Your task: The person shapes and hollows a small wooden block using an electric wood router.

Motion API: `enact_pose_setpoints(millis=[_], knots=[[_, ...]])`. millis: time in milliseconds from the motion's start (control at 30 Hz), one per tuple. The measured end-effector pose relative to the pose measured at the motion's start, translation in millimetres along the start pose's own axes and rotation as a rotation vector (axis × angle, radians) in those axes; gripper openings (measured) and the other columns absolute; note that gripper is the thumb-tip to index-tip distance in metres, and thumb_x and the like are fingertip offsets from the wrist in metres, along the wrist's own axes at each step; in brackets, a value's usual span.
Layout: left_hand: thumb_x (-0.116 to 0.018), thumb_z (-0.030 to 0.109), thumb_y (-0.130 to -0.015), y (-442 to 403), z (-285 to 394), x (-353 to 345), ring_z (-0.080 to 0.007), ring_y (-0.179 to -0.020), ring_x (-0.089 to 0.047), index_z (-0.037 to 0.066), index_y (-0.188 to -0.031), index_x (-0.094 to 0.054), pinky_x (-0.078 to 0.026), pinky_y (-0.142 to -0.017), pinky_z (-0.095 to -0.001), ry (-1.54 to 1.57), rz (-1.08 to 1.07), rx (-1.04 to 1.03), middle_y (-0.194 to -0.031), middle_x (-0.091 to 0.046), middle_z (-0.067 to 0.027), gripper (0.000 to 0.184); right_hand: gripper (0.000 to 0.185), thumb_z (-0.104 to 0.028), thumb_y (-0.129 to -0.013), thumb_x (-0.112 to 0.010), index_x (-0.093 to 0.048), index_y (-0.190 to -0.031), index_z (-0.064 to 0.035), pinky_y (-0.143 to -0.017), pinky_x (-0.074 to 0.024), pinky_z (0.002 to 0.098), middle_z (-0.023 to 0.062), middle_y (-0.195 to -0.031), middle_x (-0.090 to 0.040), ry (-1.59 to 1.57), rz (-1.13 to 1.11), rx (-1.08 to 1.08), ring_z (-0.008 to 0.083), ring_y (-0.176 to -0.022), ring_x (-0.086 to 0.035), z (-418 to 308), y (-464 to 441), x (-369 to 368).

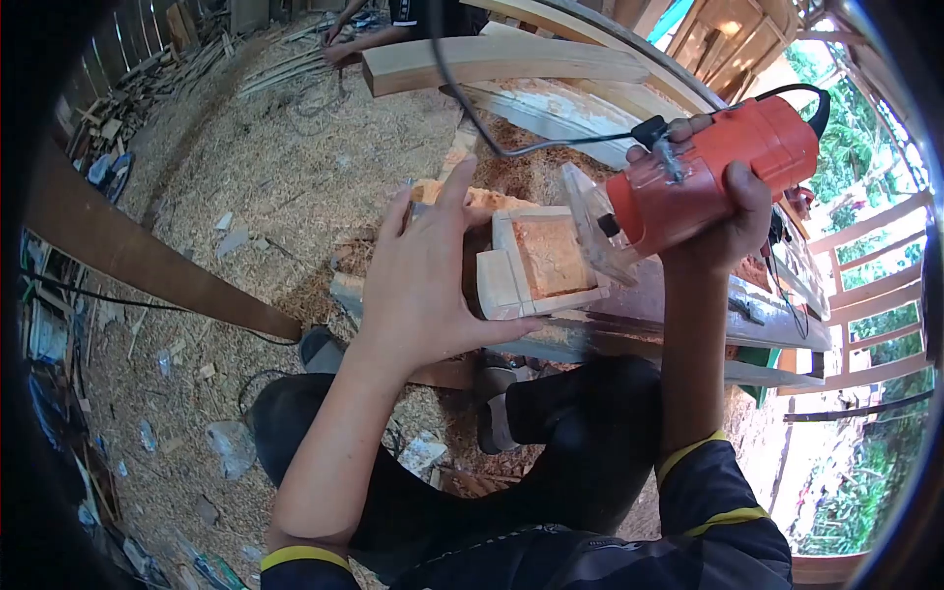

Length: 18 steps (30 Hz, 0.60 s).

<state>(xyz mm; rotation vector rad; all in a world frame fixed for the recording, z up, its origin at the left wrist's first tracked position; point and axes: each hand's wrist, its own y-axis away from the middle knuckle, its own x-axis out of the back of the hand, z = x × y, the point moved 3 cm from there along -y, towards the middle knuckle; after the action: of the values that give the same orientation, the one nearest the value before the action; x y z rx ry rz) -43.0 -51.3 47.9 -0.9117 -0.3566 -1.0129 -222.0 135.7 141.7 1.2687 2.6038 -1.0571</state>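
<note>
A: How far along are we?
B: Our wooden block (500,279) has a recess framed by raised edges, so we judge some shaping done; what is left, we cannot tell.
A: Where do we have it?
B: At the left end of the workbench (772,320), between our 2 hands.
A: And our fingers?
B: Our left hand (418,275) spreads wide at that bench end, around the block; firm contact is unclear. Our right hand (723,241) wraps the red power tool (688,182), tilted above the bench.
</note>
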Motion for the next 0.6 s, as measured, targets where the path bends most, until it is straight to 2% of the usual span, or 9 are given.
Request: enact_pose_setpoints(millis=[100, 200, 300, 367, 433, 533, 600], knots=[[-0.094, 0.061, -0.057, 0.5, -1.4, -0.5, -0.0376, -0.125, -0.065, 0.0, -0.162, -0.021, -0.025, -0.127, -0.0547, 0.019, -0.002, 0.008, -0.124, -0.073, -0.0149, 0.142, 0.064, -0.029, -0.082, -0.067, -0.047, -0.136, -0.0029, -0.087, -0.0616, 0.061, 0.0203, -0.113, -0.062, 0.059, -0.007, -0.032, 0.0352, -0.106, -0.066, 5.0, 4.1, -9.3], [-0.095, 0.054, -0.061, 0.9, -4.5, 4.2, -0.0399, -0.124, -0.065, 0.0, -0.163, -0.02, -0.027, -0.126, -0.054, 0.087, -0.007, 0.005, -0.124, -0.073, -0.0164, 0.137, 0.066, -0.028, -0.081, -0.067, -0.046, -0.137, -0.0015, -0.087, -0.0621, 0.0599, 0.021, -0.113, -0.061, 0.099, -0.043, -0.052, 0.0346, -0.107, -0.065, 13.5, 7.3, -17.3], [-0.097, 0.038, -0.066, 3.5, -10.5, 7.5, -0.0389, -0.124, -0.066, 0.002, -0.163, -0.02, -0.036, -0.123, -0.0506, 0.095, 0.006, -0.024, -0.126, -0.072, -0.018, 0.129, 0.068, -0.027, -0.079, -0.065, -0.044, -0.138, -0.0001, -0.087, -0.0626, 0.0587, 0.0218, -0.113, -0.06, 0.144, -0.125, -0.058, 0.0345, -0.108, -0.064, 20.5, 9.5, -21.6], [-0.097, 0.026, -0.068, 4.4, -18.0, 6.3, -0.0364, -0.127, -0.065, 0.003, -0.162, -0.021, -0.042, -0.119, -0.0467, 0.279, 0.017, 0.058, -0.129, -0.071, -0.0177, 0.123, 0.069, -0.027, -0.079, -0.064, -0.043, -0.139, 0.0003, -0.087, -0.0623, 0.0588, 0.0218, -0.114, -0.059, 0.192, -0.173, -0.045, 0.0346, -0.108, -0.063, 20.5, 9.5, -24.2], [-0.096, 0.022, -0.068, 5.8, -20.5, 7.0, -0.0369, -0.124, -0.065, 0.003, -0.16, -0.025, -0.039, -0.12, -0.0481, 0.38, 0.031, 0.103, -0.124, -0.071, -0.0171, 0.118, 0.07, -0.026, -0.079, -0.064, -0.042, -0.14, 0.0001, -0.089, -0.0614, 0.0596, 0.0213, -0.115, -0.059, 0.25, -0.196, -0.021, 0.0347, -0.109, -0.063, 18.5, 11.3, -26.6], [-0.095, 0.027, -0.066, 7.2, -18.7, 7.6, -0.0398, -0.117, -0.066, 0.003, -0.154, -0.034, -0.026, -0.127, -0.0548, 0.39, 0.046, 0.103, -0.112, -0.073, -0.0157, 0.109, 0.069, -0.026, -0.08, -0.062, -0.042, -0.141, -0.0009, -0.092, -0.0584, 0.0623, 0.02, -0.118, -0.058, 0.276, -0.154, 0.026, 0.0347, -0.112, -0.061, 14.7, 11.8, -26.3], [-0.095, 0.028, -0.067, 7.0, -19.2, 7.8, -0.0386, -0.118, -0.066, 0.005, -0.152, -0.038, -0.025, -0.127, -0.0553, 0.378, 0.025, 0.084, -0.113, -0.074, -0.0149, 0.105, 0.068, -0.026, -0.082, -0.062, -0.042, -0.142, -0.0021, -0.094, -0.0565, 0.0641, 0.0194, -0.12, -0.057, 0.237, -0.14, 0.037, 0.0349, -0.114, -0.061, 9.1, 10.2, -24.3]])
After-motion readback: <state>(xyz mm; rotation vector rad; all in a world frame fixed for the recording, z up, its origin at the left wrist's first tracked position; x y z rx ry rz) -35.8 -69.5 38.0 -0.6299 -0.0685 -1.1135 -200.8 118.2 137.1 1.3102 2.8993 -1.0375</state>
